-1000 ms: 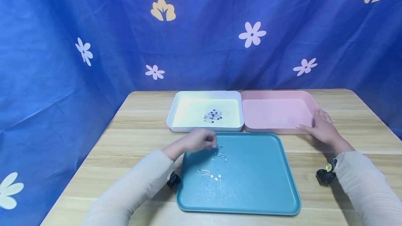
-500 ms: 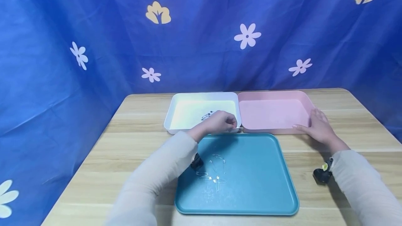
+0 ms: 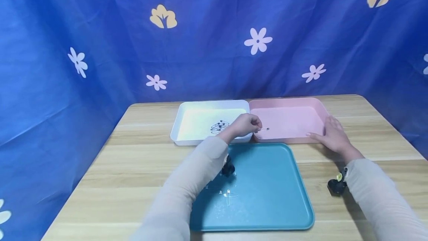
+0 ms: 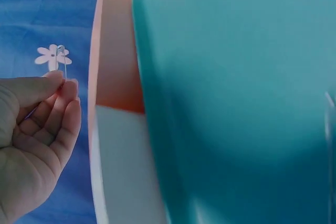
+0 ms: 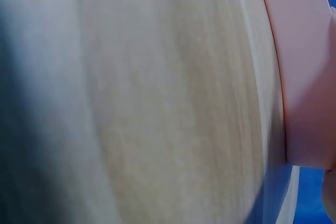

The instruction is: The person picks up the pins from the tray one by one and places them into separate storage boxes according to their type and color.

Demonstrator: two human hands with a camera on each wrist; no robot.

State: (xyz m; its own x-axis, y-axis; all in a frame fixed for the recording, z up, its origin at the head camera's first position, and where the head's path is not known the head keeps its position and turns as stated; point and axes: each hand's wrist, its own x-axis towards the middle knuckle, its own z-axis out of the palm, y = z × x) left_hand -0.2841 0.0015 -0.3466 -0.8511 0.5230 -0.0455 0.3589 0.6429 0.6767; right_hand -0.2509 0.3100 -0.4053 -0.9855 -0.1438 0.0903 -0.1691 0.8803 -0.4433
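Note:
My left hand (image 3: 246, 125) pinches a safety pin (image 3: 264, 128) between thumb and fingertips, over the left front part of the pink tray (image 3: 289, 120). In the left wrist view, the pin's loop (image 4: 61, 59) sticks up from the fingertips. My right hand (image 3: 333, 137) rests on the right front corner of the pink tray, its fingers along the side and the thumb at the front rim. A white tray (image 3: 197, 109) holds several dark-headed safety pins (image 3: 219, 126). Silver safety pins (image 3: 228, 196) lie on the teal tray (image 3: 267, 196), partly hidden by my left sleeve.
The white and pink trays stand side by side at the back of the wooden table (image 3: 133, 159). In front of them lies the teal tray. A blue curtain (image 3: 207, 47) hangs behind. Each wrist carries a black camera, like the one at the right wrist (image 3: 337, 187).
My left hand has taken a safety pin from the teal tray and carried it up and rightward, past the white tray's front corner, to the pink tray. My right hand has stayed at its corner.

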